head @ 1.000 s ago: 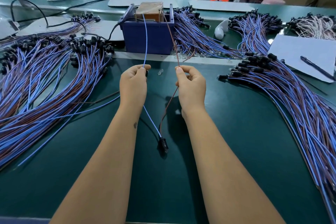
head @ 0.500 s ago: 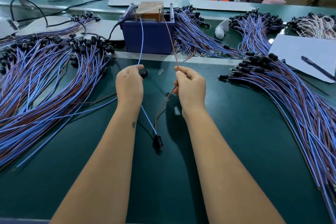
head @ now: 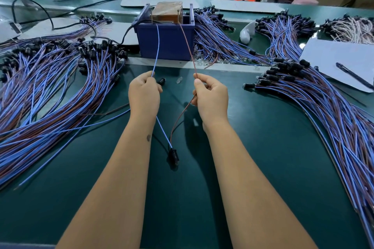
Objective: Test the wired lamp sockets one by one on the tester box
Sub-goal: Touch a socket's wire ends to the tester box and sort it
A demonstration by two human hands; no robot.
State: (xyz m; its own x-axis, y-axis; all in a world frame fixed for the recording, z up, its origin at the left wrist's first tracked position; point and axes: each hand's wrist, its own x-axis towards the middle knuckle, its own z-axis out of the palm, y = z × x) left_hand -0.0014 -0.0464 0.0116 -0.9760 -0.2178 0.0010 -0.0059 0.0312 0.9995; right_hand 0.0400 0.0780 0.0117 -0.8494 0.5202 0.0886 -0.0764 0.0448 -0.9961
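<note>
Pinched in left hand (head: 144,95): blue wire (head: 156,46); pinched in right hand (head: 211,99): brown wire (head: 187,46), both leads running up to the top of the blue tester box (head: 168,44). Black lamp socket (head: 173,154) at the leads' lower ends, low between the forearms over the green table (head: 263,147). Piled to left and right: wired sockets (head: 50,91), more wired sockets (head: 323,107).

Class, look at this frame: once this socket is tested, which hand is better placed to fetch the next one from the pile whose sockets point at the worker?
Right. The right hand sits nearer the right-side pile, whose black sockets face it; the left hand is farther off.
</note>
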